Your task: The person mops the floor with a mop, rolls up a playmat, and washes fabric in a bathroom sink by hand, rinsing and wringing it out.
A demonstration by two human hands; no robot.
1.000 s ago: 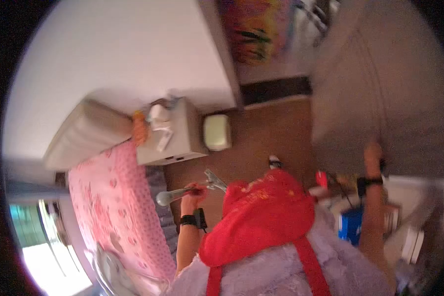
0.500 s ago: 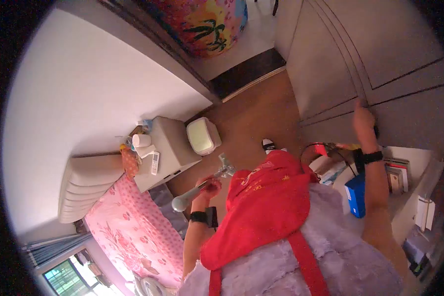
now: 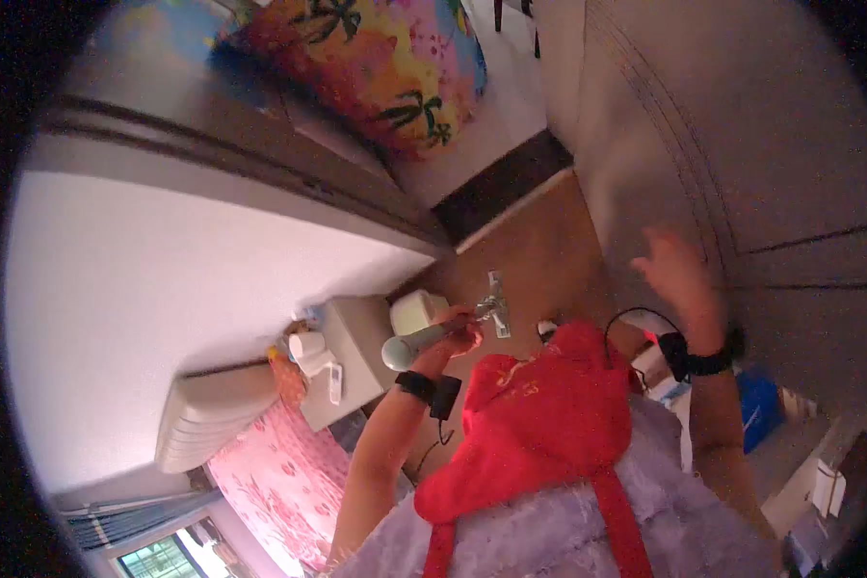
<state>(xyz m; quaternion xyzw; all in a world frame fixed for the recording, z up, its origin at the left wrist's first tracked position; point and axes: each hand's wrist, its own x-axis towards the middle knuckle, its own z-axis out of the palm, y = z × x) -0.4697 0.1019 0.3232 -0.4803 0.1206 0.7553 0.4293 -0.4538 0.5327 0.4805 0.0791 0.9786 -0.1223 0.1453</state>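
Observation:
My left hand [image 3: 462, 335] is closed around the shaft of a pale grey-green stick-shaped tool [image 3: 419, 347]. It has a rounded, bulbous end and a crosswise, T-shaped head; I cannot make out its exact kind. The tool is held above the brown floor, near the bin. My right hand [image 3: 679, 275] is raised in front of the large grey door panel [image 3: 790, 193], fingers partly spread and holding nothing; blur hides whether it touches the panel. Both wrists wear black bands. A red apron [image 3: 549, 414] hangs over my fluffy lilac clothing.
A doorway with a dark threshold [image 3: 501, 188] lies ahead, with a colourful patterned cover [image 3: 395, 67] beyond. On the left stand a white bin [image 3: 417, 313], a bedside cabinet [image 3: 352, 337] and a pink bed [image 3: 279, 472]. A blue box [image 3: 761, 409] sits on the shelf at right.
My view has shifted toward the doorway. The tool in my left hand has moved forward and right. My right hand has moved left, its fingers more spread than before.

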